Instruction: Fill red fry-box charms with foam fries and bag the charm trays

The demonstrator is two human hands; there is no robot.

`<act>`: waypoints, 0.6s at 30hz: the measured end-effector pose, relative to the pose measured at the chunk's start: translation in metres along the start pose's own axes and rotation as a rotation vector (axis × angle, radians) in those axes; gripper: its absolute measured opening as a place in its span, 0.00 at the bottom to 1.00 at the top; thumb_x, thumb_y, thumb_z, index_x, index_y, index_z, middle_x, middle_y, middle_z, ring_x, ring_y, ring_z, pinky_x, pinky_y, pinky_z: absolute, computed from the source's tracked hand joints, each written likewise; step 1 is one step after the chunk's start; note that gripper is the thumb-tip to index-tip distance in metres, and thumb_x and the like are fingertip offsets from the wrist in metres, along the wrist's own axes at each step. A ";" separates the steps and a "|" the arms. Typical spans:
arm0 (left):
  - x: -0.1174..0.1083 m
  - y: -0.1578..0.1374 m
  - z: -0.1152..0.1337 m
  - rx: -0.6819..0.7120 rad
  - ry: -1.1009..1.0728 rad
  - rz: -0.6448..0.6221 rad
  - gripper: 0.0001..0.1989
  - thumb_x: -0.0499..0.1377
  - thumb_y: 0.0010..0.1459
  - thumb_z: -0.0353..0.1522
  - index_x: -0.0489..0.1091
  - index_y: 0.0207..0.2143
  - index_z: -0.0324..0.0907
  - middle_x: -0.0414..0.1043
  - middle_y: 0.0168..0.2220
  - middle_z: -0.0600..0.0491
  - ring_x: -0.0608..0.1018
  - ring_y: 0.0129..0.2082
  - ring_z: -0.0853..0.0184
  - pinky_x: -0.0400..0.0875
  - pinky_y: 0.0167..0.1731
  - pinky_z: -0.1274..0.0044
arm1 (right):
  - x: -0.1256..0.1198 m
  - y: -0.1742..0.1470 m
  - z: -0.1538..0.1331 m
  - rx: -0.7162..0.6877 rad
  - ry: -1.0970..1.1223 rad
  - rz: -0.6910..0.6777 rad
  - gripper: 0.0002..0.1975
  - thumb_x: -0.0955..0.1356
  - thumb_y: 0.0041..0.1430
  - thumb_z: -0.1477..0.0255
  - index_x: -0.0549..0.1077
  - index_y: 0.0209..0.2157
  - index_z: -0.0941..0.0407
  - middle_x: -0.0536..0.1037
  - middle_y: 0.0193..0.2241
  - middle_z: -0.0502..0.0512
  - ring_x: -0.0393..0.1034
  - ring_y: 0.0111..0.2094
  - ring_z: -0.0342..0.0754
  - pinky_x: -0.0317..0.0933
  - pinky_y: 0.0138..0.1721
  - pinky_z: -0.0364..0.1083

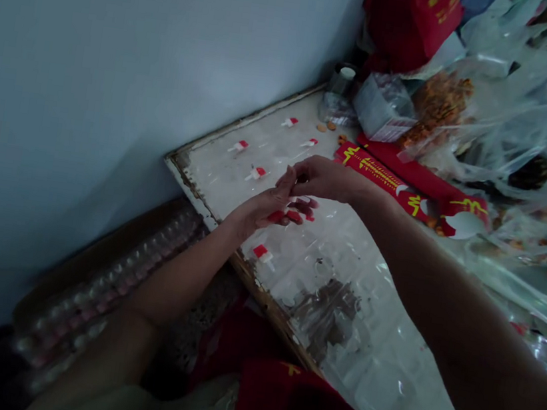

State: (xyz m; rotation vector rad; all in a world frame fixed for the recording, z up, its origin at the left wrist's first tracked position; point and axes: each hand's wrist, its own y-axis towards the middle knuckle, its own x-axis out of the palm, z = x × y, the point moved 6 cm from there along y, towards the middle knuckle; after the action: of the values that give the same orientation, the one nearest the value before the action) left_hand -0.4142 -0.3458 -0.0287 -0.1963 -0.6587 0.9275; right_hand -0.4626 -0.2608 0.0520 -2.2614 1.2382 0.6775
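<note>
My left hand point(270, 206) is over the table, palm turned up and fingers curled, cradling several small red-and-white pieces point(293, 216). Its thumb tip meets the fingers of my right hand point(318, 176), which are pinched together from above. What lies in that pinch, if anything, is hidden. Clear moulded plastic point(348, 248) covers much of the tabletop. Similar pieces lie spread over it, such as one red-and-white piece point(261, 252) near the front edge and another red-and-white piece point(257, 173) beyond my left hand.
A worn, chipped table point(285, 304) runs along a pale wall point(139, 33). To the right are red printed strips point(376, 171), a clear box point(385, 109), a bag of brown food point(438, 105) and crumpled plastic bags point(536, 85). Stacked clear packaging point(105, 290) sits low at left.
</note>
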 end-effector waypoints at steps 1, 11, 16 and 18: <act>0.002 0.001 0.001 0.002 0.010 0.008 0.44 0.44 0.59 0.65 0.77 0.49 0.39 0.79 0.38 0.40 0.78 0.28 0.67 0.59 0.16 0.84 | -0.004 -0.005 0.003 0.024 0.072 0.004 0.05 0.77 0.42 0.77 0.81 0.26 0.57 0.75 0.18 0.44 0.68 0.21 0.40 0.60 0.25 0.39; -0.055 -0.048 0.033 0.187 -0.049 0.324 0.13 0.66 0.56 0.32 0.79 0.44 0.38 0.80 0.42 0.46 0.79 0.29 0.72 0.72 0.25 0.84 | 0.008 -0.102 0.063 0.315 0.575 0.467 0.14 0.79 0.45 0.68 0.76 0.30 0.59 0.78 0.20 0.53 0.75 0.21 0.46 0.69 0.24 0.43; -0.061 -0.064 0.022 0.216 -0.151 0.342 0.14 0.62 0.53 0.26 0.78 0.44 0.38 0.79 0.39 0.48 0.80 0.30 0.71 0.75 0.27 0.84 | 0.065 -0.130 0.096 0.439 0.436 0.587 0.09 0.73 0.54 0.66 0.78 0.32 0.58 0.78 0.22 0.53 0.74 0.23 0.46 0.69 0.27 0.44; -0.055 -0.064 0.017 0.217 -0.179 0.317 0.13 0.63 0.54 0.26 0.78 0.43 0.37 0.79 0.38 0.49 0.80 0.30 0.72 0.75 0.27 0.84 | 0.065 -0.132 0.096 0.424 0.201 0.672 0.08 0.71 0.56 0.67 0.80 0.32 0.57 0.78 0.24 0.52 0.73 0.24 0.46 0.66 0.29 0.44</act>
State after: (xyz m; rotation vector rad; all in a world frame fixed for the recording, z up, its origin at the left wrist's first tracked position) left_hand -0.4043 -0.4296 -0.0116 -0.0232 -0.6973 1.3252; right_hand -0.3369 -0.1799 -0.0401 -1.5816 2.0496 0.3518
